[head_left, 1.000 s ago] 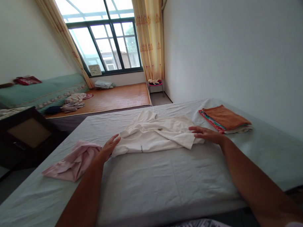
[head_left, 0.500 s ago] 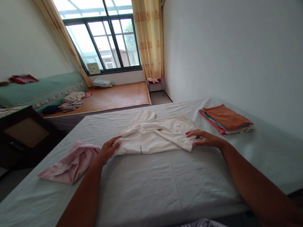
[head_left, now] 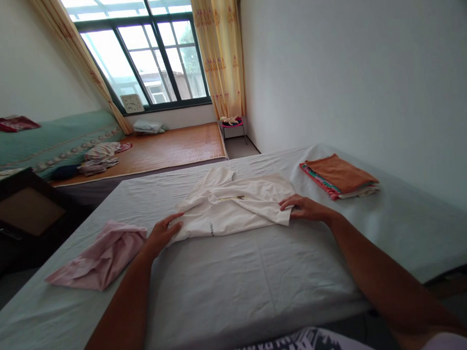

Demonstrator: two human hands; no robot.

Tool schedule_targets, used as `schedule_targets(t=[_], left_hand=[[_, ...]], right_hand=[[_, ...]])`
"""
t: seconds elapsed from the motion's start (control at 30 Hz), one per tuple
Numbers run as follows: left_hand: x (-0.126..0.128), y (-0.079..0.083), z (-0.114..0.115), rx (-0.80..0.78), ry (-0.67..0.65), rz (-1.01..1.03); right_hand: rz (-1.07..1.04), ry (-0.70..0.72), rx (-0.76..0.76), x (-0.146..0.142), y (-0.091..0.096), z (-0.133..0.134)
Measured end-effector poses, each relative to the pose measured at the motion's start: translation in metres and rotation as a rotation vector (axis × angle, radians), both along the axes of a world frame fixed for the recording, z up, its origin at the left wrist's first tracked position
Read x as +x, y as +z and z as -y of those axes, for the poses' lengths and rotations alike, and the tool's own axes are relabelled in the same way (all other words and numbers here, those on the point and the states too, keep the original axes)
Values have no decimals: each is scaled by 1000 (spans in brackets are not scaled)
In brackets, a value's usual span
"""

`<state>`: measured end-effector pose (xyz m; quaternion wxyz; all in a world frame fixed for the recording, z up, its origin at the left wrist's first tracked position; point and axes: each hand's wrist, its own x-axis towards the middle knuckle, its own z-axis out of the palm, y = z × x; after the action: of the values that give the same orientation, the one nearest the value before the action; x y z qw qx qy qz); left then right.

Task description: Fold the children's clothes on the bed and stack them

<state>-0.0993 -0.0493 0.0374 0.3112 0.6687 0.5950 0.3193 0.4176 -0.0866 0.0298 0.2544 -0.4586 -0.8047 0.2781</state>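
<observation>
A white shirt lies partly folded on the pale bed sheet, with small dark lettering near its front edge and a short gold-coloured strip in the middle. At its left end, my left hand has the edge of the fabric between thumb and fingers. My right hand pinches the right end, near a sleeve-like flap. Left of my left forearm is a crumpled pink garment. A folded stack of cloths, orange on top, sits to the right beyond my right hand.
The pale sheet covers the bed in front of me, with a white wall along the right. Past it stands another bed with a brown mat and clothes. A dark cabinet is at left, a pink stool by the curtain.
The whole view has shifted slightly, so the room and bed appear further left. Both hands stay at the two ends of the white shirt, whose folds look nearly the same.
</observation>
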Motion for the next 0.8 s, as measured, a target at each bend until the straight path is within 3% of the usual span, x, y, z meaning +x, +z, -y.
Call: schedule_targets(t=[0.07,0.17,0.23,0.3,0.47,0.53,0.67,0.8], left_hand=[[1,-1,0,8,7,7],[0,2,0,8,27,28],[-3,8,2,-22,38,100],[-9,16,6,-69,17,190],[-19,30,19,-263,-190,129],[-18,32,23,-295,-197,96],[-8,34,23,-238,-122,90],[-1,33,20,-196,-149,81]], right_hand=[[5,-59,30,-6,-1,-3],[-71,-320,29,-10,-2,-8],[-225,-483,-24,-6,0,-10],[-369,-522,-153,0,1,-8],[-288,-277,-523,15,8,8],[-259,-173,-619,18,12,14],[-146,-68,-670,24,16,19],[-43,-32,-704,31,12,19]])
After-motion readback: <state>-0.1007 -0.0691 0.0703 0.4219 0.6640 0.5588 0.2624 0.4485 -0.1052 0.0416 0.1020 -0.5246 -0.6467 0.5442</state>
